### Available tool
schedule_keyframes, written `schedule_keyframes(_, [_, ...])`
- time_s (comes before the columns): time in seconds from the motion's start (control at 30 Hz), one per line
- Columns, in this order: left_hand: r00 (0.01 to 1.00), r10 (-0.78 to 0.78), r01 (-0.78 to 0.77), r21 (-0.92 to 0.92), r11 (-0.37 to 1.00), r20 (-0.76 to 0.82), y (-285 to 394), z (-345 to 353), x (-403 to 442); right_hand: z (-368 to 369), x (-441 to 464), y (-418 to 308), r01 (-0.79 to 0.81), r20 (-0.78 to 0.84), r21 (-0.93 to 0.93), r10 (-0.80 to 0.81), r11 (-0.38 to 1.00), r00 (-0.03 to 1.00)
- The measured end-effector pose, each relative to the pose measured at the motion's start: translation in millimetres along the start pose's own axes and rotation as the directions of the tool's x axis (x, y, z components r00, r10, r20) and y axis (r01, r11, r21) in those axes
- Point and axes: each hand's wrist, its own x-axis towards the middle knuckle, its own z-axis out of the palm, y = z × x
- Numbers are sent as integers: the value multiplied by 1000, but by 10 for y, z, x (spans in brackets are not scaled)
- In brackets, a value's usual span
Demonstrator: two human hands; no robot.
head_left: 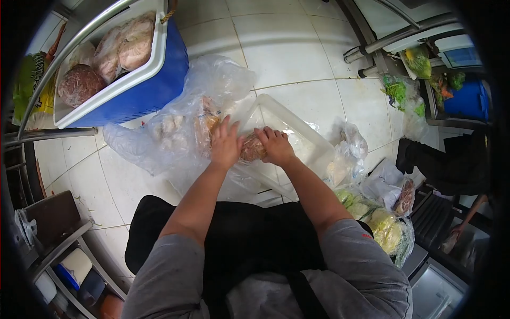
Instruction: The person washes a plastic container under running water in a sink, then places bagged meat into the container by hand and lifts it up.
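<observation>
Head view: a reddish-brown bundle wrapped in clear plastic film lies between the two hands, at the left side of a translucent white rectangular plastic tub on the glossy white tiled floor; whether it rests on the rim or inside is hidden. The right hand curves its fingers over the bundle, though I cannot tell how firmly it pinches. The left hand has its fingers spread beside an orange-brown packet in clear film, with nothing visibly clasped; whether it presses on the packet is unclear. Around that packet spreads a large, crumpled clear plastic bag, reaching towards a blue cooler box with a white rim. The film looks slick, so a light or one-sided hold could let the bundle roll or slip off the tub's edge. Loose folds of the bag near the tub could snag on fingers and drag the packet along, or tear if pulled hard. On such smooth tiles, sideways pressure might also make the tub skid.
</observation>
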Motion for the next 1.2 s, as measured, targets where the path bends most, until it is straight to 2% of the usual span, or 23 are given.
schedule_keyframes(0.03, [973,-208,207,-19,978,-102,0,35,-49,-13,-8,-46,1,-2,1,-1,1000,1000])
schedule_keyframes(0.07, [973,-209,208,-19,978,-103,-21,71,-79,-6,-46,-119,-79,9,18,78,997,997])
schedule_keyframes(0.1, [928,-353,372,-213,904,123,-9,36,-84,2,-88,-196,-158,24,34,157,987,987])
schedule_keyframes(0.13, [828,-423,545,-352,761,368,2,30,-108,-31,-135,-299,-160,28,36,159,986,987])
schedule_keyframes(0.2, [860,-410,501,-351,791,304,18,50,-123,-94,-219,-472,-462,200,202,426,863,883])
schedule_keyframes(0.23, [888,-395,457,-347,819,237,17,65,-118,76,-261,-474,-521,194,324,484,790,853])
schedule_keyframes(0.27, [888,-394,457,-347,819,238,18,80,-123,260,-328,-515,-522,194,324,484,789,853])
schedule_keyframes(0.33, [892,-388,446,-309,840,233,4,123,-136,471,-432,-659,-551,114,574,607,606,787])
schedule_keyframes(0.37, [891,-390,448,-307,840,231,-11,149,-153,496,-470,-697,-523,65,540,587,660,807])
schedule_keyframes(0.43, [973,-219,202,-191,961,-72,-32,138,-163,503,-507,-701,-514,39,520,582,682,812])
schedule_keyframes(0.47, [973,-219,202,-188,961,-74,-88,115,-163,504,-512,-693,-507,13,499,579,703,815])
schedule_keyframes(0.53, [900,-360,386,66,920,-248,-148,-184,-62,517,-519,-692,-492,-60,418,563,764,824])
schedule_keyframes(0.6, [903,-398,422,158,893,-164,-262,-247,-47,557,-543,-661,-478,-127,323,538,817,833])
schedule_keyframes(0.67, [894,-440,447,255,857,-89,-394,-284,-29,620,-493,-611,-301,-316,354,416,885,853])
schedule_keyframes(0.73, [627,-778,778,-107,619,50,-516,-276,-10,458,-487,-646,-308,-229,363,405,879,885])
schedule_keyframes(0.77, [626,-778,778,-110,618,51,-571,-279,10,380,-486,-656,-319,-139,368,391,873,910])
schedule_keyframes(0.83, [497,-826,866,-85,494,266,-642,-286,55,392,-464,-645,-329,-103,347,384,878,917])
schedule_keyframes(0.97, [475,-810,878,-128,461,344,-773,-249,103,430,-503,-736,-294,-45,277,318,915,947])
schedule_keyframes(1.03, [566,-766,818,-324,475,306,-948,-75,32,358,-579,-853,-275,-24,249,289,929,957])
schedule_keyframes(1.07, [569,-763,815,-332,475,306,-1080,44,-20,334,-608,-907,-249,-4,228,256,941,967])
schedule_keyframes(1.13, [707,-672,626,-636,450,221,-1239,180,-120,440,-637,-949,-244,12,183,246,952,969])
schedule_keyframes(1.17, [711,-668,623,-638,452,220,-1258,180,-160,513,-634,-956,-252,3,118,253,961,967])
schedule_keyframes(1.2, [719,-607,562,-797,222,338,-1208,35,-193,571,-632,-961,-261,-4,55,262,964,965])
